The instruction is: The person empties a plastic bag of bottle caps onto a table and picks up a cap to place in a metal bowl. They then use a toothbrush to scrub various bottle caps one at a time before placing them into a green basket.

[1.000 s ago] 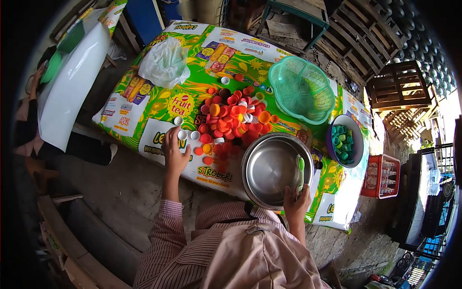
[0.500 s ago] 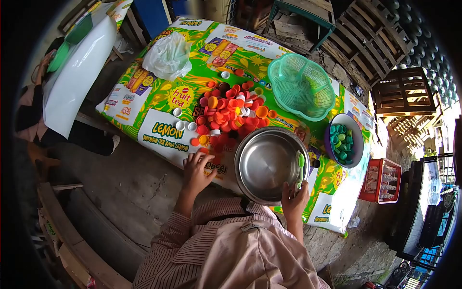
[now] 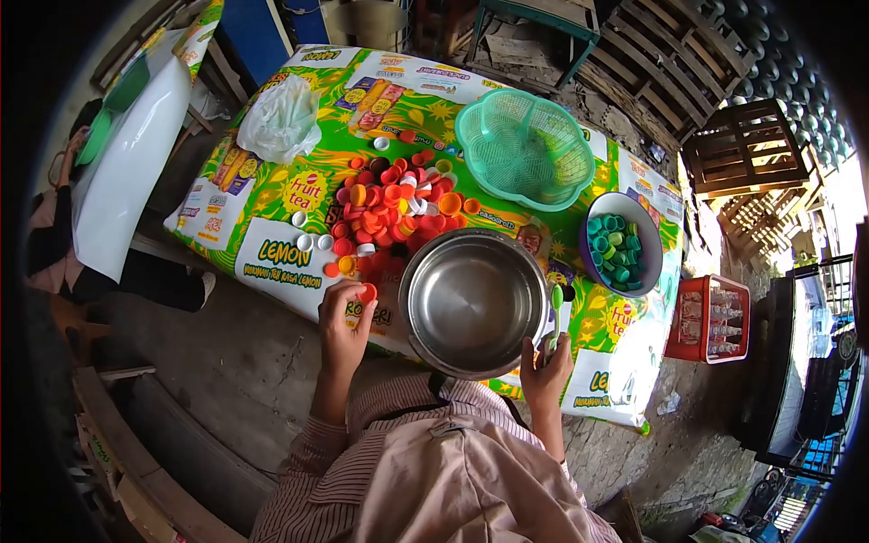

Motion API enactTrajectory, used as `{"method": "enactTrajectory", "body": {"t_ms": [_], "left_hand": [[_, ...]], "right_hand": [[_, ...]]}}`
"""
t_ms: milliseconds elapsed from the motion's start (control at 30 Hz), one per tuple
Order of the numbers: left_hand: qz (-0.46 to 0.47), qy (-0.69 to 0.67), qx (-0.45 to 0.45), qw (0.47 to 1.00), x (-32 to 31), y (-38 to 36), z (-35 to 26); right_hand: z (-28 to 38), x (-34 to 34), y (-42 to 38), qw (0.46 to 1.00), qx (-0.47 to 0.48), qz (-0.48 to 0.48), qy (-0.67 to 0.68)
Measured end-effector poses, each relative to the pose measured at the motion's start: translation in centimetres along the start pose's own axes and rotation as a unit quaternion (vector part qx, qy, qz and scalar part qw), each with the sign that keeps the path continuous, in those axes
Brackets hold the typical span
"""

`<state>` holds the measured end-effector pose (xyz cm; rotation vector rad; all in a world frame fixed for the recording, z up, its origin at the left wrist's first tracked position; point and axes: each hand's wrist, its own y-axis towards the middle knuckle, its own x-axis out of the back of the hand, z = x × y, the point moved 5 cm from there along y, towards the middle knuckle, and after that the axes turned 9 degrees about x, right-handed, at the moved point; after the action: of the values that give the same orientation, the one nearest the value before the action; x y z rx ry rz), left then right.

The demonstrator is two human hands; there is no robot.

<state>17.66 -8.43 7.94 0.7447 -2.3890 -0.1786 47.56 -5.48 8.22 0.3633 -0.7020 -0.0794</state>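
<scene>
My left hand pinches a red cap between thumb and fingers, left of the steel bowl. Nothing lies inside this bowl. At its right rim, my right hand is closed round a light green spoon-like utensil, whose upper end points away from me. Beyond the bowl spreads a pile of mostly red caps, with some orange, yellow and white ones mixed in. A few white caps lie at the pile's left.
A green basket stands behind on the patterned table cover. To the right is a purple-rimmed bowl of green caps. A plastic bag lies back left. A red crate stands beyond the table. Another person is at far left.
My left hand has taken hold of a red cap and lifted it beside the bowl. The whole view has shifted, and my right hand remains by the bowl's right rim.
</scene>
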Motion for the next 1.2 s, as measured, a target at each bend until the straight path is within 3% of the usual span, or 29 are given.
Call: {"method": "enactTrajectory", "body": {"t_ms": [100,200,300,400,733,967,1033,1067,1133,1200], "left_hand": [[0.092,-0.002,-0.053,0.994,-2.4,1.4,-4.0],[0.267,-0.039,-0.032,0.962,-7.7,1.1,-4.3],[0.351,-0.008,-0.103,0.931,-11.7,-0.1,-4.0],[0.405,0.028,-0.074,0.911,-13.7,-0.9,-3.5],[0.436,0.07,-0.127,0.888,-15.8,-2.2,-3.1],[0.405,0.056,-0.14,0.902,-15.5,-2.5,-3.4],[0.425,0.001,-0.044,0.904,-15.6,-2.6,-3.0],[0.425,0.001,-0.047,0.904,-15.5,-2.7,-3.1],[0.445,-0.158,0.159,0.867,-15.5,-2.9,-2.1],[0.464,-0.192,0.181,0.846,-15.4,-2.9,-2.2]], "right_hand": [[-1.0,0.8,-0.1,0.999,0.014,-0.027,-0.01],[-1.5,1.9,-0.6,0.999,0.002,-0.05,-0.01],[-1.9,3.3,-1.1,0.997,-0.026,-0.066,-0.011],[-2.8,4.0,-2.2,0.995,-0.056,-0.077,-0.004],[-3.0,4.8,-3.6,0.993,-0.054,-0.105,-0.019],[-2.5,4.7,-3.5,0.993,-0.06,-0.104,-0.018],[-2.6,4.8,-3.6,0.992,-0.064,-0.109,-0.008],[-2.4,4.6,-3.5,0.995,-0.056,-0.084,-0.013],[-2.3,4.5,-3.4,0.997,-0.046,-0.061,-0.017],[-2.3,3.6,-3.1,0.998,-0.065,0.002,0.015]]}}
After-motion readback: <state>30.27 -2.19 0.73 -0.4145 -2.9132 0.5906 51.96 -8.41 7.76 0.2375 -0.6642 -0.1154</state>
